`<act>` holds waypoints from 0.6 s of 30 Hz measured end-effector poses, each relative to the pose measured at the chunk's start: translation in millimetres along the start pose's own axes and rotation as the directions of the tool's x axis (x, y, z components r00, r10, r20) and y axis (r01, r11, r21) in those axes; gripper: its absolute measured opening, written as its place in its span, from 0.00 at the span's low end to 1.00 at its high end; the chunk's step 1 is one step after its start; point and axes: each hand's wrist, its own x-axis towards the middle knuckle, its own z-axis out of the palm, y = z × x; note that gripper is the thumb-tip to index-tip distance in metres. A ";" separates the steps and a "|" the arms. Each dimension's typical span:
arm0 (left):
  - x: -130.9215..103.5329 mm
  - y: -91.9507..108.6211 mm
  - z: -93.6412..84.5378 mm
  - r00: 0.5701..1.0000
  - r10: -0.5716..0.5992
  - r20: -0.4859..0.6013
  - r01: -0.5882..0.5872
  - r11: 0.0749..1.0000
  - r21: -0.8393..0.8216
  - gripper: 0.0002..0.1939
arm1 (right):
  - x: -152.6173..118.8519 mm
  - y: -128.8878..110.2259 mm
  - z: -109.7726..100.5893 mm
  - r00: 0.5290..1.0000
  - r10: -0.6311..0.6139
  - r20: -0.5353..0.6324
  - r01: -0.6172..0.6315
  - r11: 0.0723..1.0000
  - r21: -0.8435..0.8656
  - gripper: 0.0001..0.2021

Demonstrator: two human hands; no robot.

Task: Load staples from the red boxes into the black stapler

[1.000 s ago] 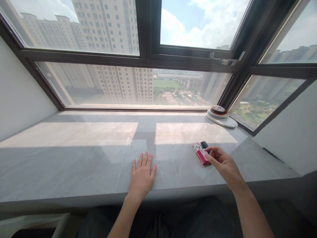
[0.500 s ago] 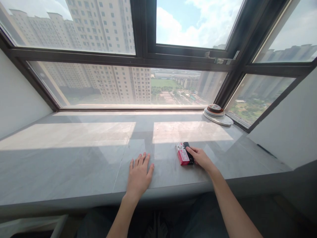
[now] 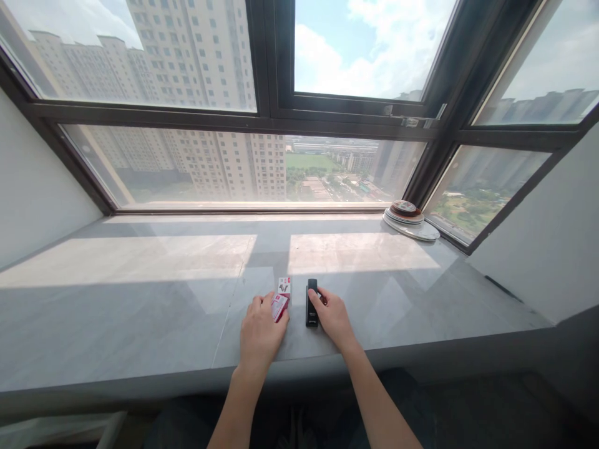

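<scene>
Resting on the pale stone windowsill (image 3: 154,324), our forearms lead to two hands set side by side near its front edge. We have our left hand (image 3: 261,329) partly curled, its fingers and thumb around a small pink box (image 3: 279,306) that lies at a slant. Just beyond that box we see a white box (image 3: 284,285) with a dark picture on its face; we cannot tell whether the two touch. Our right hand (image 3: 336,319) is also half closed, gripping a black stapler (image 3: 311,316) by its sides, thumb on the near face and fingers at the right. We see the stapler pointing away from us, just right of both boxes and apart from them. Farther back, a stack of round plates (image 3: 406,218) sits in the right corner beside the dark window frame (image 3: 187,120).
</scene>
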 end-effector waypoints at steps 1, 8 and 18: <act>-0.2 -6.7 -0.5 1.000 0.004 -0.003 -0.005 1.000 -0.024 0.23 | -2.7 4.8 -7.4 1.000 0.008 -0.005 -0.008 1.000 0.001 0.26; 30.2 -62.6 -10.9 0.994 -0.106 -0.038 0.101 0.988 -0.118 0.22 | -15.4 18.0 -22.2 0.999 0.036 0.021 -0.036 0.999 0.015 0.26; 20.8 -111.7 -27.2 0.951 -0.210 -0.229 0.235 0.968 0.090 0.23 | -14.1 20.3 -18.5 0.998 0.062 -0.010 -0.062 0.998 0.022 0.29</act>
